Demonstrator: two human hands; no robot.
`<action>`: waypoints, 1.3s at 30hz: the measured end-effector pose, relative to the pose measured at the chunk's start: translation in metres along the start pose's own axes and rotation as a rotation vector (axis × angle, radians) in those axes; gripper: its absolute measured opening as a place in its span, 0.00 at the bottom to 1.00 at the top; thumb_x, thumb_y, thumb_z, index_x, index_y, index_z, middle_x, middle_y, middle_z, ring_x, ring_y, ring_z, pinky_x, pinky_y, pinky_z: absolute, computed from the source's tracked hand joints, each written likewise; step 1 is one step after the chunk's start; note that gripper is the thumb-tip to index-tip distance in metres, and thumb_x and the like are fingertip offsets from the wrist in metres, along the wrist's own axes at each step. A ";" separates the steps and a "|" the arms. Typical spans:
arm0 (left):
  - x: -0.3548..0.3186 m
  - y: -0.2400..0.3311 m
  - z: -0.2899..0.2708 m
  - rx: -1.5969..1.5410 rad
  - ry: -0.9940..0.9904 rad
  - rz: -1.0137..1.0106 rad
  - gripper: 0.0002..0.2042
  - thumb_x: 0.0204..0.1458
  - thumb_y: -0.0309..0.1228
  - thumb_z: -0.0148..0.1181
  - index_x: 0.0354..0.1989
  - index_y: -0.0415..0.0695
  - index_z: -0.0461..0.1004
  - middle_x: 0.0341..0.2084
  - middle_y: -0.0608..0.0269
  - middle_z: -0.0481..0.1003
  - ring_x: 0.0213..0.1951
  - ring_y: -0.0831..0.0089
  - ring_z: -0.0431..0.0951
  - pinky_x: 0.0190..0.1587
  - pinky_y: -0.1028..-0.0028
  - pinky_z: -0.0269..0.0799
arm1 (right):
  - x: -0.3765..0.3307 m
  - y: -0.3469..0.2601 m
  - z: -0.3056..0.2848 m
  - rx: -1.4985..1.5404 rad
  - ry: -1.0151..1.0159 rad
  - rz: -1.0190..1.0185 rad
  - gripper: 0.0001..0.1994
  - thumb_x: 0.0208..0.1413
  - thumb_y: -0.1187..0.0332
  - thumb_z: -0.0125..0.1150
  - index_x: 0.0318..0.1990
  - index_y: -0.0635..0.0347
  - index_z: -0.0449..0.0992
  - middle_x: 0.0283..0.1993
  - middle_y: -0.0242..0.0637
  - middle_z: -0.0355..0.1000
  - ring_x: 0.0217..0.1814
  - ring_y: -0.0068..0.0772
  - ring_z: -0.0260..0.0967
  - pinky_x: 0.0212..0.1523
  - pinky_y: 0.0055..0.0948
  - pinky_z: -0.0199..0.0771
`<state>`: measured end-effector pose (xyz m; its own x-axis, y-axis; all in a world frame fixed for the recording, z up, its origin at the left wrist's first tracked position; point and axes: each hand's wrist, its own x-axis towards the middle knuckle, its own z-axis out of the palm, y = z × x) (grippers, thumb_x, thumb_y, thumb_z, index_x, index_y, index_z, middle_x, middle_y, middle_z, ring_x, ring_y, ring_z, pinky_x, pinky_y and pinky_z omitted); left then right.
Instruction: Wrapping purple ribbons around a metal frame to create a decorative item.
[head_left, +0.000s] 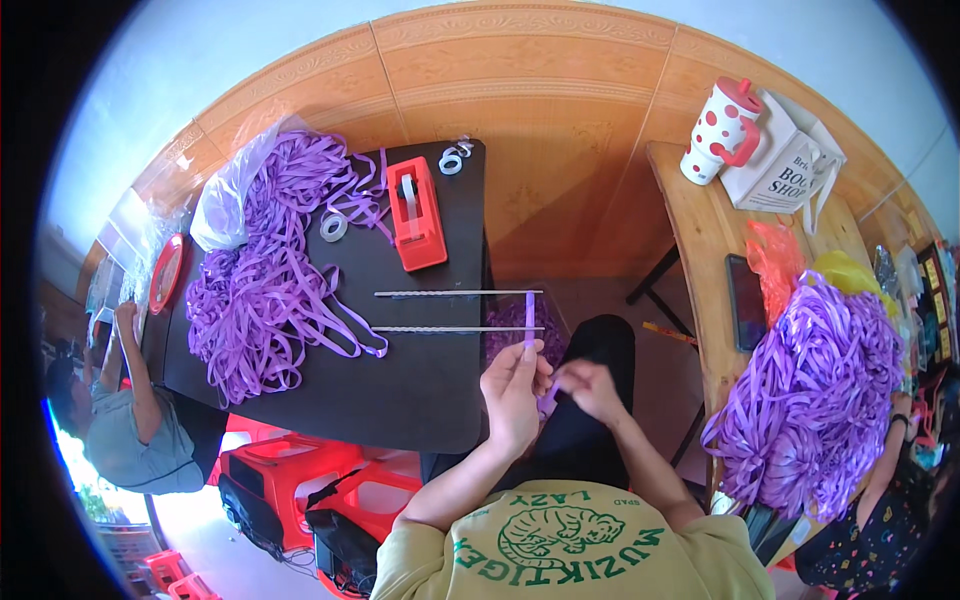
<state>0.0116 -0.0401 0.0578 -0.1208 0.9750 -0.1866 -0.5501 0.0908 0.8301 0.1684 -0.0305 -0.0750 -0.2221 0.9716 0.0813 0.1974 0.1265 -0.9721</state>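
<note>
Two thin twisted metal rods, a far rod (pixel 450 293) and a near rod (pixel 440 329), stick out past the right edge of the black table (pixel 420 390). A purple ribbon (pixel 530 312) spans both rods close to their tips. Just below the near rod, my left hand (pixel 512 395) is closed with thumb and fingers pinching this ribbon. My right hand (pixel 592 388) sits beside it over my leg, its fingers closed on a lower length of the ribbon. The fingertips of the right hand are partly blurred.
On the black table lie a purple ribbon heap (pixel 250 320), a red tape dispenser (pixel 415 215) and a tape roll (pixel 334 228). A wooden table (pixel 690 230) at right bears another ribbon pile (pixel 810 400), a phone (pixel 744 300) and a dotted tumbler (pixel 722 130). Red stools (pixel 300 470) stand below. Other people sit left and right.
</note>
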 end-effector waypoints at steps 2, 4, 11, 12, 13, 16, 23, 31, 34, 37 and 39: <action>-0.006 0.007 -0.001 0.011 -0.013 -0.002 0.08 0.60 0.28 0.49 0.40 0.37 0.73 0.21 0.68 0.72 0.20 0.85 0.66 0.24 0.85 0.61 | 0.017 -0.041 -0.010 -0.036 0.327 -0.095 0.05 0.50 0.81 0.58 0.34 0.65 0.76 0.32 0.36 0.72 0.32 0.23 0.69 0.34 0.20 0.68; -0.012 0.014 -0.002 0.025 -0.027 -0.002 0.08 0.60 0.28 0.49 0.40 0.37 0.73 0.21 0.67 0.72 0.20 0.84 0.66 0.24 0.85 0.61 | 0.033 -0.083 -0.017 -0.186 0.410 -0.391 0.07 0.46 0.80 0.62 0.35 0.64 0.76 0.33 0.39 0.71 0.33 0.32 0.70 0.34 0.24 0.68; -0.023 0.027 -0.004 0.094 -0.079 -0.032 0.08 0.60 0.28 0.49 0.40 0.37 0.73 0.21 0.67 0.72 0.21 0.85 0.68 0.24 0.86 0.62 | 0.055 -0.150 -0.008 -0.586 0.203 -0.805 0.16 0.36 0.72 0.67 0.38 0.56 0.78 0.41 0.39 0.69 0.38 0.37 0.67 0.34 0.32 0.63; -0.025 0.029 -0.005 0.099 -0.093 -0.045 0.08 0.60 0.28 0.49 0.39 0.37 0.73 0.21 0.67 0.72 0.21 0.85 0.68 0.24 0.86 0.62 | 0.056 -0.146 -0.004 -0.590 0.190 -0.810 0.18 0.33 0.68 0.68 0.38 0.53 0.79 0.42 0.38 0.69 0.39 0.37 0.66 0.35 0.34 0.59; -0.028 0.032 -0.005 0.101 -0.096 -0.041 0.08 0.60 0.28 0.49 0.39 0.37 0.73 0.21 0.67 0.72 0.21 0.85 0.68 0.24 0.86 0.62 | 0.057 -0.144 -0.002 -0.590 0.194 -0.814 0.18 0.33 0.68 0.68 0.38 0.53 0.79 0.42 0.38 0.69 0.39 0.37 0.66 0.35 0.34 0.59; -0.032 0.042 -0.006 0.128 -0.121 -0.057 0.08 0.60 0.28 0.49 0.39 0.37 0.73 0.21 0.68 0.72 0.21 0.85 0.68 0.24 0.86 0.62 | 0.059 -0.145 0.002 -0.549 0.153 -0.831 0.16 0.36 0.69 0.67 0.38 0.52 0.79 0.42 0.39 0.68 0.41 0.39 0.66 0.37 0.35 0.61; -0.041 0.097 0.017 0.096 -0.116 0.598 0.15 0.54 0.19 0.47 0.50 0.29 0.64 0.33 0.52 0.75 0.33 0.73 0.74 0.36 0.77 0.70 | 0.096 -0.172 0.004 -0.074 0.089 -0.524 0.04 0.51 0.77 0.59 0.30 0.70 0.76 0.42 0.43 0.70 0.41 0.30 0.67 0.40 0.27 0.67; -0.032 0.034 -0.004 0.391 -0.351 0.112 0.08 0.56 0.22 0.52 0.40 0.32 0.74 0.30 0.59 0.76 0.31 0.79 0.74 0.35 0.79 0.70 | 0.162 -0.109 -0.006 0.476 -0.029 0.088 0.03 0.51 0.76 0.61 0.32 0.66 0.79 0.29 0.33 0.74 0.33 0.23 0.70 0.39 0.22 0.68; -0.010 -0.023 -0.027 0.446 -0.260 0.009 0.09 0.57 0.25 0.52 0.43 0.34 0.73 0.31 0.61 0.77 0.31 0.81 0.73 0.34 0.82 0.68 | 0.165 -0.096 -0.005 0.565 -0.041 0.272 0.05 0.51 0.73 0.63 0.31 0.67 0.79 0.30 0.39 0.76 0.32 0.26 0.72 0.39 0.24 0.71; 0.018 -0.046 -0.041 0.476 -0.132 0.164 0.10 0.57 0.24 0.52 0.45 0.36 0.73 0.32 0.62 0.77 0.31 0.82 0.73 0.33 0.83 0.67 | 0.160 -0.099 0.001 0.640 -0.006 0.422 0.06 0.49 0.73 0.64 0.30 0.69 0.79 0.30 0.41 0.76 0.32 0.28 0.72 0.37 0.24 0.69; 0.036 -0.055 -0.041 0.451 -0.119 0.294 0.12 0.57 0.24 0.51 0.49 0.38 0.71 0.32 0.64 0.76 0.31 0.83 0.72 0.33 0.84 0.66 | 0.161 -0.088 0.002 0.668 -0.009 0.430 0.07 0.50 0.72 0.63 0.31 0.69 0.78 0.30 0.41 0.76 0.32 0.29 0.72 0.37 0.26 0.69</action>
<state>0.0032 -0.0186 -0.0160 -0.1073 0.9862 0.1264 -0.0955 -0.1368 0.9860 0.1132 0.1148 0.0230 -0.2645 0.9062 -0.3299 -0.3465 -0.4085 -0.8444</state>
